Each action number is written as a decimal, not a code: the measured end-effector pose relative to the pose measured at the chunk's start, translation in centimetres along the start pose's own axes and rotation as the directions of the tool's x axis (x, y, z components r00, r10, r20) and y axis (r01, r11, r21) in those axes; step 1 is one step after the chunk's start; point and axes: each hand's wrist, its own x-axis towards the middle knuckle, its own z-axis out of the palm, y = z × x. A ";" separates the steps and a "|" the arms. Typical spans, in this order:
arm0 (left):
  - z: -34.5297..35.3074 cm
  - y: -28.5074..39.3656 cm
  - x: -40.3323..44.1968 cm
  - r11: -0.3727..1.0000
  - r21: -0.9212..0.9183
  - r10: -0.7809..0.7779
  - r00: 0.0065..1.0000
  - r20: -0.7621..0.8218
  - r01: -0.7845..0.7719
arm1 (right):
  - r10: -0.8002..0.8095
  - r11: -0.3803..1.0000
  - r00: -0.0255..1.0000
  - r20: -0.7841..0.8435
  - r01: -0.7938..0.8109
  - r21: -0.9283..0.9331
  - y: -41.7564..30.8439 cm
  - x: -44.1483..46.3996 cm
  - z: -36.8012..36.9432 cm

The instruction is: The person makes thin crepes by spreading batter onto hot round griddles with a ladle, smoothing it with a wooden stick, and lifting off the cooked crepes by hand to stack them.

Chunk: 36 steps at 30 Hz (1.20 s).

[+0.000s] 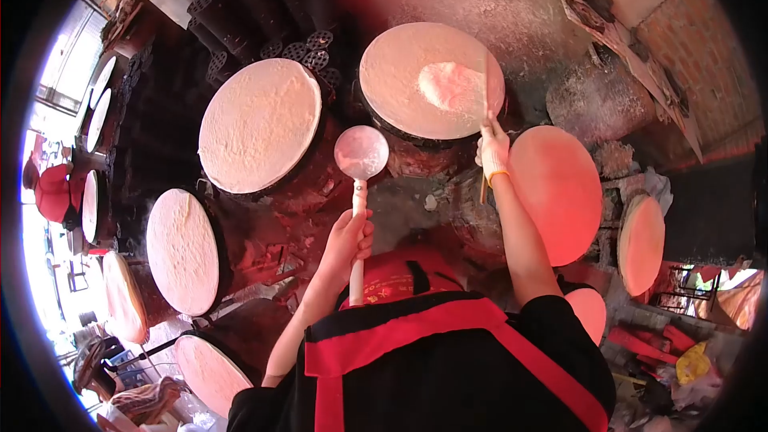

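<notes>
My left hand is closed around the pale handle of a ladle. The ladle's round bowl points away from me, with whitish residue in it. My right hand, in a white glove with a yellow cuff, grips a thin wooden spreader. The spreader reaches over the right side of a round griddle, whose top is coated with a pale layer. A wet white pool of batter lies on that griddle, just left of the spreader.
Other round griddles surround me: a coated one at front left, another at left, and a smooth reddish one at right. Black perforated cylinders are stacked behind. Boards lean at back right.
</notes>
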 end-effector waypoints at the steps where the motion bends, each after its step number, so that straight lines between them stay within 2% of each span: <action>1: 0.3 -0.1 0.5 1.000 0.015 -0.004 1.000 0.006 0.004 | 0.077 0.991 0.995 0.069 -0.069 -0.112 -0.4 -0.8 -0.2; 2: 0.7 0.0 1.2 0.999 0.031 -0.005 1.000 0.008 0.004 | 0.033 0.991 0.971 0.236 -0.002 -0.134 0.5 -1.8 -0.7; 4: 1.2 0.4 3.0 0.998 0.065 -0.007 1.000 0.011 0.006 | 0.082 0.983 0.932 0.354 -0.018 -0.180 0.6 -5.2 -1.3; 6: 1.9 1.2 5.9 0.986 0.160 0.053 0.998 -0.023 -0.049 | 0.141 0.975 0.895 0.424 -0.051 -0.215 0.2 -9.1 -2.9; 8: 3.0 2.5 9.3 0.954 0.280 0.121 0.992 -0.036 -0.106 | 0.152 0.979 0.892 0.426 -0.076 -0.189 1.7 -9.9 -5.5; 9: 3.2 2.7 11.7 0.932 0.318 0.191 0.981 -0.026 -0.173 | 0.060 0.983 0.931 0.359 0.007 -0.183 3.4 -9.5 -6.2; 11: 4.5 3.2 15.9 0.900 0.401 0.205 0.978 -0.039 -0.173 | 0.045 0.999 0.983 0.178 -0.044 -0.010 4.0 -9.4 -5.4; 12: 5.4 3.0 17.9 0.860 0.487 0.233 0.967 -0.107 -0.153 | 0.050 0.995 0.995 0.083 -0.056 0.079 4.3 -9.3 -4.9; 13: 6.7 3.0 19.1 0.829 0.548 0.219 0.966 -0.140 -0.108 | 0.049 0.991 0.991 0.123 -0.063 0.118 5.5 -8.6 -4.3; 14: 7.8 2.3 19.7 0.882 0.449 0.217 0.969 -0.117 -0.143 | 0.084 0.994 0.977 0.195 -0.095 0.049 5.6 -8.8 -3.4; 15: 9.3 1.6 20.0 0.905 0.396 0.239 0.956 -0.168 -0.157 | 0.156 0.983 0.949 0.274 -0.175 0.046 5.5 -9.2 -2.7; 16: 10.4 0.8 20.9 0.958 0.272 0.160 0.958 -0.240 -0.093 | 0.223 0.967 0.910 0.350 -0.251 0.037 5.3 -9.5 -2.0; 18: 11.1 1.3 20.8 0.986 0.162 0.050 0.994 -0.100 -0.034 | 0.361 0.891 0.821 0.443 -0.443 0.095 5.2 -9.2 -1.0; 19: 10.4 2.0 20.4 0.955 -0.285 -0.077 0.996 0.052 0.089 | 0.347 0.858 0.764 0.544 -0.493 0.144 4.7 -9.2 -1.3; 20: 9.2 4.5 18.2 0.721 -0.555 -0.166 0.880 0.445 0.416 | 0.370 0.831 0.721 0.586 -0.539 0.138 3.6 -8.8 -1.8; 21: 6.9 5.8 17.8 0.626 -0.450 -0.195 0.687 0.700 0.637 | 0.318 0.894 0.771 0.552 -0.437 0.095 2.0 -8.8 -2.4; 22: 8.4 7.9 11.9 0.907 -0.290 -0.174 0.900 0.400 0.305 | 0.257 0.943 0.812 0.525 -0.330 0.049 0.6 -8.3 -3.0; 23: 6.6 7.5 11.9 0.817 -0.395 -0.162 0.826 0.540 0.419 | 0.258 0.932 0.846 0.467 -0.345 0.110 0.8 -5.5 -4.4; 24: 6.5 7.6 9.8 0.895 -0.323 -0.120 0.864 0.490 0.307 | 0.188 0.961 0.916 0.353 -0.246 0.128 -0.8 -5.4 -4.1; 25: 6.4 7.5 8.9 0.862 -0.357 -0.158 0.860 0.485 0.359 | 0.114 0.982 0.966 0.232 -0.145 0.120 -2.4 -5.4 -3.8; 26: 6.2 7.1 8.2 0.823 -0.397 -0.192 0.857 0.479 0.406 | 0.078 0.991 0.929 0.362 -0.111 0.070 -0.7 -3.8 -5.6; 27: 6.0 6.8 7.7 0.808 -0.419 -0.227 0.874 0.429 0.415 | -0.273 0.916 0.904 0.328 0.349 -0.199 2.2 -3.6 -5.2; 28: 5.9 6.5 7.3 0.792 -0.449 -0.252 0.891 0.377 0.414 | -0.582 0.571 0.708 0.400 0.706 -0.418 4.5 -4.2 -4.7; 29: 5.5 5.8 6.8 0.820 -0.437 -0.258 0.920 0.296 0.370 | -0.301 0.767 0.804 0.512 0.523 -0.370 3.4 -7.1 -4.3; 30: 4.3 4.8 6.2 0.789 -0.478 -0.258 0.915 0.310 0.385 | -0.208 0.729 0.767 0.607 0.536 -0.427 3.9 -8.8 -4.3; 32: 3.3 3.0 3.5 0.766 -0.556 -0.277 0.946 0.168 0.323 | -0.126 0.731 0.611 0.782 0.590 -0.343 3.7 -9.9 -4.3; 34: 0.6 0.2 1.0 0.788 -0.576 -0.207 0.975 0.085 0.217 | -0.222 0.632 0.587 0.778 0.695 -0.344 2.9 -8.9 -4.8; 35: 0.0 -0.6 -1.1 0.782 -0.601 -0.194 0.981 0.016 0.165 | -0.394 0.591 0.617 0.681 0.737 -0.327 3.8 -6.8 -5.3; 36: -0.4 -1.4 -3.2 0.821 -0.565 -0.163 0.982 -0.098 0.080 | -0.343 0.696 0.743 0.575 0.612 -0.376 3.5 -6.4 -5.7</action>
